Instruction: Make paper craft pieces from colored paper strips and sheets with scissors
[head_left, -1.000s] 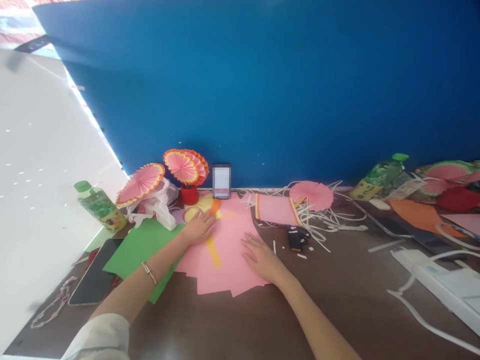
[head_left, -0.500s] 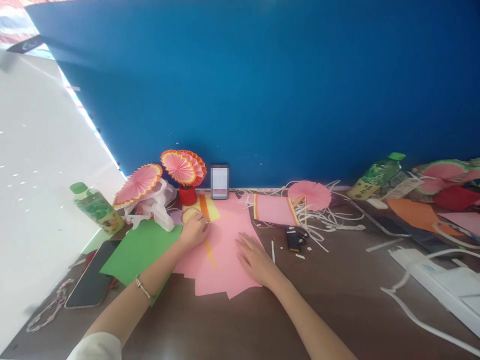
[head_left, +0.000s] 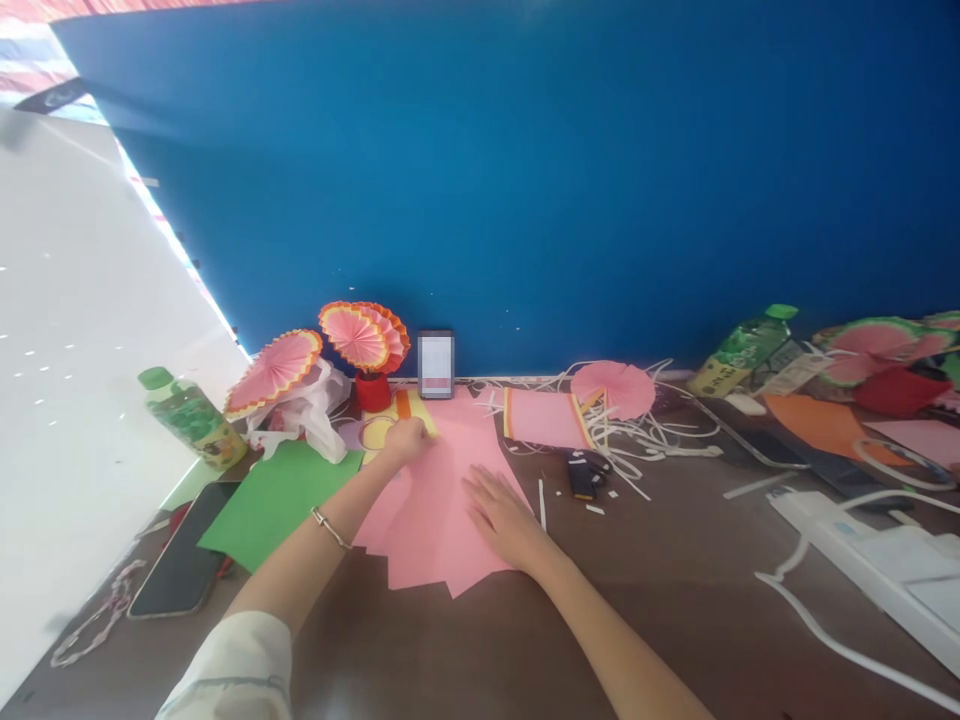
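Note:
Several overlapping sheets of pink paper point(head_left: 427, 530) lie on the table between my hands. My right hand point(head_left: 499, 515) rests on their right side, palm down with fingers stretched out. Over their upper left part is my left hand point(head_left: 407, 440), its fingers curled closed; whatever they hold, if anything, is hidden. Beside it, yellow paper point(head_left: 379, 430) and a small orange piece point(head_left: 403, 404) show from under the pile's far left corner. A green sheet point(head_left: 277, 500) lies left of the pink ones, partly behind my left forearm.
At the back stand a propped-up phone point(head_left: 436, 365) and pleated paper fans point(head_left: 360, 335) in a red holder point(head_left: 373, 392). A bottle point(head_left: 191, 418) and a dark phone point(head_left: 184, 550) are left. White paper strips point(head_left: 637, 440), a black-handled item point(head_left: 581, 478) and a power strip point(head_left: 862, 560) lie right.
My left hand has moved slightly right and closed more. The yellow strips that lay on the pink paper no longer show there. My right hand stays on the paper.

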